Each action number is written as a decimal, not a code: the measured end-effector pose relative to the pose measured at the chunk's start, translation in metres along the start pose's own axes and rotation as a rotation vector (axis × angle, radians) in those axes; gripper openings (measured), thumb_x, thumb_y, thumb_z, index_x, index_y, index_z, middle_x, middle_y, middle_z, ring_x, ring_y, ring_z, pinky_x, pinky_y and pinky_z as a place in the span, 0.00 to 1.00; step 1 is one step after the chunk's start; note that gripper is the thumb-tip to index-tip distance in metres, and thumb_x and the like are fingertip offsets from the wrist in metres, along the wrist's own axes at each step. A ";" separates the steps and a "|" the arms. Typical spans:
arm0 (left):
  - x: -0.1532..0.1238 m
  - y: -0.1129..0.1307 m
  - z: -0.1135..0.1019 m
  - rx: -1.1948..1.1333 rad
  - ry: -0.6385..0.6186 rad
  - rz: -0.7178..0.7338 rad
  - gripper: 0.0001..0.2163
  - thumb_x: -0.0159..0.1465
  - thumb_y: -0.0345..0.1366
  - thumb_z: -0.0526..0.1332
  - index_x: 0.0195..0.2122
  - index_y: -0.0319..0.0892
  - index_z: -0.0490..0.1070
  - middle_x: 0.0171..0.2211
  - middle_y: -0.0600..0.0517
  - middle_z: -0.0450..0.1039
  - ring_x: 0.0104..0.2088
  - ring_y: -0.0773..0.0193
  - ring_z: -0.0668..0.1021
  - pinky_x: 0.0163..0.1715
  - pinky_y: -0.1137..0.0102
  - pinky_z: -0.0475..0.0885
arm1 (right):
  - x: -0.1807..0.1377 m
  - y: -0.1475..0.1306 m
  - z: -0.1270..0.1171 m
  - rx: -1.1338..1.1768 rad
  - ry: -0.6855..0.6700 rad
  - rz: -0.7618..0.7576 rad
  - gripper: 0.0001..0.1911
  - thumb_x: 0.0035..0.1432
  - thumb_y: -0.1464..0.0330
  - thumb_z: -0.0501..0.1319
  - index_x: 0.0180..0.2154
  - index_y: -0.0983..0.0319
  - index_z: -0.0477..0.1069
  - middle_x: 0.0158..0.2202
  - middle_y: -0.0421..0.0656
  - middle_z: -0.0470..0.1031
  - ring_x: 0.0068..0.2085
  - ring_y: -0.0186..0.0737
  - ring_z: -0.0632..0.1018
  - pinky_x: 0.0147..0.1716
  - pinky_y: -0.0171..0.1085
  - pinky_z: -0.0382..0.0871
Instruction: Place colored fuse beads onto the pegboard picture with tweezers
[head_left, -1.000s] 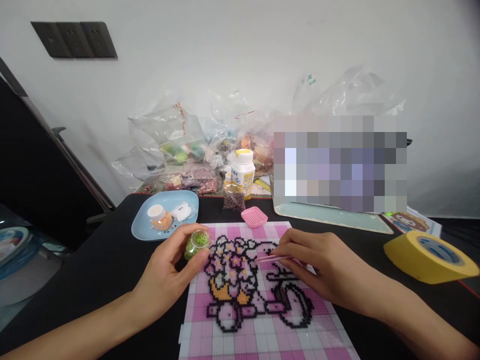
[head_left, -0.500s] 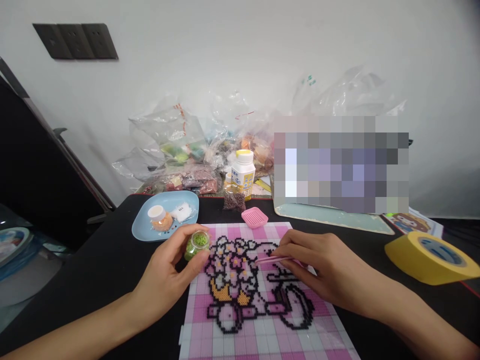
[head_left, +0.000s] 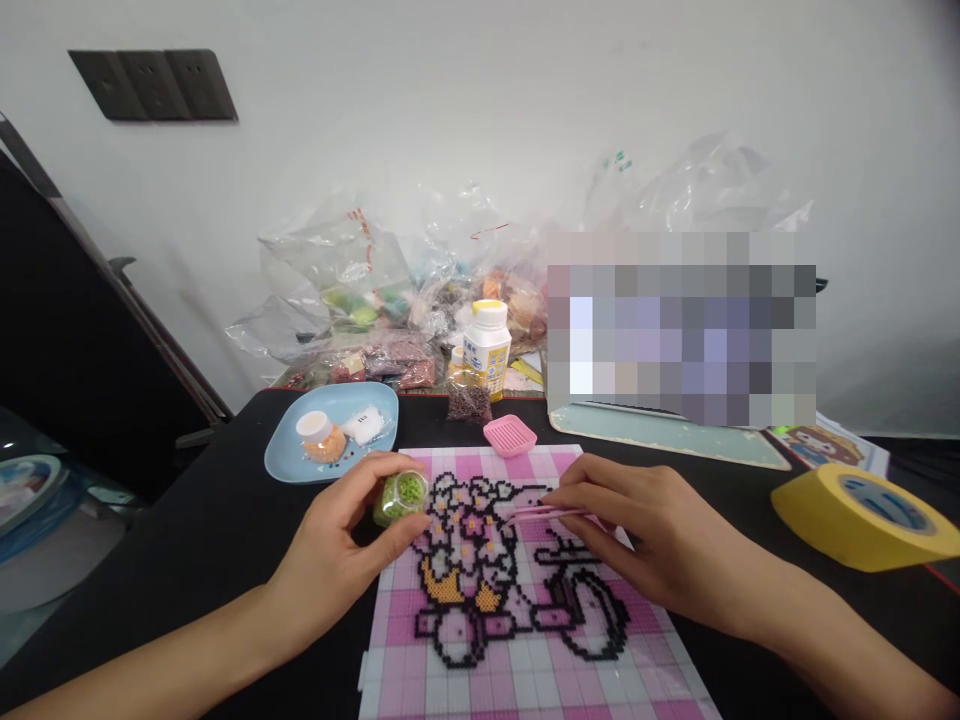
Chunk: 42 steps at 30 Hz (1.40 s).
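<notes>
My left hand (head_left: 341,535) is closed around a small clear jar (head_left: 390,508) of green beads, its open mouth tilted to the right. Pink tweezers (head_left: 544,511) are pinched in my right hand (head_left: 637,520), their tips pointing left over the board; whether a bead sits in the tips is too small to tell. Beneath both hands lies a pink-and-white checked pegboard (head_left: 457,695). On it a bead picture (head_left: 487,597) shows black outlines of flowers and a wheeled vehicle, with orange and yellow patches.
A blue plate (head_left: 281,455) holds a white-capped jar (head_left: 319,435) and a small white packet. Behind the board are a pink ridged tray (head_left: 510,436), a white bottle (head_left: 487,345) and plastic bags (head_left: 337,260). Yellow tape (head_left: 810,515) stands at the right. A pixelated area hides things behind.
The jar in my left hand has tipped further to the right, toward the tweezers. My right hand has shifted slightly, and the tweezer tips now sit a little further left.
</notes>
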<state>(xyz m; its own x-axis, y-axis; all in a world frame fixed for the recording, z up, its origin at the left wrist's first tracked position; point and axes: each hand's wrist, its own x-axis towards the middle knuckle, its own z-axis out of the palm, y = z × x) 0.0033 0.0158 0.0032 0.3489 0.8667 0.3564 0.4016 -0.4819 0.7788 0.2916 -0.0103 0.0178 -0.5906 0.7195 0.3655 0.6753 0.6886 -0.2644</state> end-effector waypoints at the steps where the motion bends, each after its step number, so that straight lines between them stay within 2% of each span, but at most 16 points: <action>1: 0.000 0.001 0.000 0.005 -0.010 0.021 0.11 0.60 0.36 0.65 0.43 0.48 0.71 0.40 0.53 0.74 0.40 0.63 0.77 0.40 0.71 0.73 | 0.000 -0.001 0.001 0.018 0.036 -0.015 0.11 0.65 0.72 0.52 0.44 0.61 0.71 0.36 0.45 0.72 0.32 0.34 0.73 0.30 0.33 0.67; 5: 0.000 0.003 0.002 -0.032 -0.018 0.054 0.11 0.56 0.33 0.68 0.41 0.49 0.74 0.41 0.53 0.75 0.43 0.60 0.77 0.44 0.68 0.72 | 0.004 -0.015 0.008 0.058 0.187 -0.086 0.12 0.65 0.73 0.52 0.48 0.61 0.68 0.38 0.45 0.72 0.35 0.34 0.73 0.30 0.32 0.69; 10: -0.003 0.005 0.005 -0.074 -0.031 0.043 0.12 0.55 0.33 0.69 0.41 0.48 0.75 0.40 0.51 0.76 0.43 0.58 0.77 0.45 0.64 0.73 | 0.010 -0.037 0.020 0.001 0.273 -0.116 0.13 0.65 0.73 0.50 0.48 0.63 0.67 0.38 0.47 0.72 0.34 0.34 0.75 0.27 0.32 0.71; 13: -0.004 0.005 0.005 -0.085 -0.041 0.024 0.15 0.53 0.33 0.70 0.42 0.49 0.75 0.40 0.52 0.76 0.43 0.59 0.77 0.46 0.65 0.73 | 0.013 -0.042 0.027 -0.055 0.268 -0.116 0.14 0.64 0.76 0.49 0.49 0.64 0.67 0.37 0.47 0.72 0.32 0.35 0.75 0.24 0.32 0.70; 20: -0.005 0.003 0.005 -0.111 -0.078 0.095 0.15 0.54 0.33 0.70 0.43 0.52 0.75 0.41 0.55 0.76 0.44 0.62 0.77 0.46 0.71 0.70 | 0.011 -0.040 0.034 -0.127 0.237 -0.158 0.17 0.64 0.77 0.48 0.52 0.67 0.63 0.38 0.48 0.72 0.34 0.37 0.74 0.27 0.34 0.70; 42: -0.005 -0.001 0.005 -0.079 -0.119 0.190 0.16 0.56 0.34 0.69 0.45 0.51 0.73 0.42 0.55 0.75 0.44 0.64 0.76 0.46 0.73 0.70 | 0.009 -0.043 0.035 -0.106 0.200 -0.160 0.17 0.65 0.77 0.49 0.54 0.66 0.61 0.39 0.50 0.72 0.33 0.40 0.75 0.25 0.35 0.71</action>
<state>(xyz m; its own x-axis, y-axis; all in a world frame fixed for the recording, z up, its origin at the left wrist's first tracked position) 0.0054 0.0108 -0.0018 0.5114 0.7376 0.4408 0.2533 -0.6196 0.7429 0.2417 -0.0302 0.0008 -0.6014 0.5632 0.5666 0.6291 0.7710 -0.0986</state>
